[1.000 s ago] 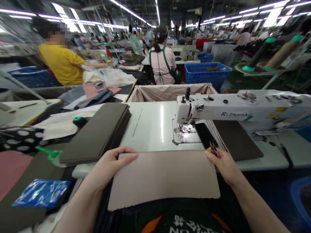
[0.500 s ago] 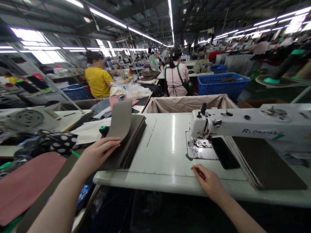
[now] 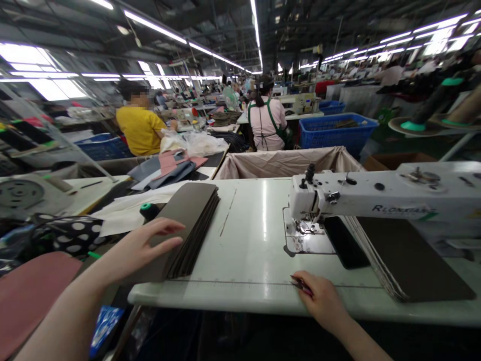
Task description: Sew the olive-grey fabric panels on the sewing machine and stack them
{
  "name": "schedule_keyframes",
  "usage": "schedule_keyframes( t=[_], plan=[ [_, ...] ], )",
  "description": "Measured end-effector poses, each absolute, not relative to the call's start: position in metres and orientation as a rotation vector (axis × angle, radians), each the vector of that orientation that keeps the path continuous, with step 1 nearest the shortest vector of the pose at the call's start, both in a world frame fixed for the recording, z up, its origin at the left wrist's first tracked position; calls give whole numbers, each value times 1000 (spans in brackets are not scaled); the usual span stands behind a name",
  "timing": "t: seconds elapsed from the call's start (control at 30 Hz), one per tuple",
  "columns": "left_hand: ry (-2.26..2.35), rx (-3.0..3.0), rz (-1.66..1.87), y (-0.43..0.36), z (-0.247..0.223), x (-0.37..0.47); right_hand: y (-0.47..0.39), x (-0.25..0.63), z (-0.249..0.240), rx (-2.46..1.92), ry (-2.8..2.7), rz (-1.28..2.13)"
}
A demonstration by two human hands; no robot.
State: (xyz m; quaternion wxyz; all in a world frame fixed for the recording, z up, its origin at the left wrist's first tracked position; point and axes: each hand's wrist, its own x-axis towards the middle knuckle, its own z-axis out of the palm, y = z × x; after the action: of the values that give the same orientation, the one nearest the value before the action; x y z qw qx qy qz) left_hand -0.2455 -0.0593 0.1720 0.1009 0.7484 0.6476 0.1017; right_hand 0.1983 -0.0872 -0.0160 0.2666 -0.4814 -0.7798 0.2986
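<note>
My left hand (image 3: 160,239) is open, its fingers and thumb spread, over a thick stack of dark grey-brown fabric pieces (image 3: 195,200). The top piece lies flat. Whether the fingertips touch it I cannot tell. My right hand (image 3: 321,298) is closed around small thread snips (image 3: 301,285) with a reddish-purple handle, their tips pointing left, near the front edge of the white sewing table (image 3: 244,250). Beyond that hand stands a white sewing machine (image 3: 349,195). A black phone (image 3: 343,243) lies by its needle plate, beside a second stack of dark pieces (image 3: 409,260).
A green-and-black thread cone (image 3: 149,210) stands left of the stack, near white cloth. A pink piece (image 3: 37,296) lies at far left. Behind the table are a cloth-lined bin (image 3: 289,163) and a blue crate (image 3: 336,131). Two people sit working farther off.
The top piece, bent upright at my left hand before, now lies flat on the stack. My left fingers have spread apart. My right hand, with the snips, sits closer to the table's front edge.
</note>
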Motion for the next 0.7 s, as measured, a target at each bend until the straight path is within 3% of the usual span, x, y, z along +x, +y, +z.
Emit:
schedule_keyframes(
  t=[0.1,0.37,0.7],
  plan=[
    [2033,2351,282,-3,174,-237,-88,197,-13,-1309,-2125,797],
    [2114,2213,-196,161,144,-216,-90,196,-19,-1340,-2129,793],
    [2001,2052,-357,200,135,-246,-90,198,-28,-1375,-2156,797]
  ],
)
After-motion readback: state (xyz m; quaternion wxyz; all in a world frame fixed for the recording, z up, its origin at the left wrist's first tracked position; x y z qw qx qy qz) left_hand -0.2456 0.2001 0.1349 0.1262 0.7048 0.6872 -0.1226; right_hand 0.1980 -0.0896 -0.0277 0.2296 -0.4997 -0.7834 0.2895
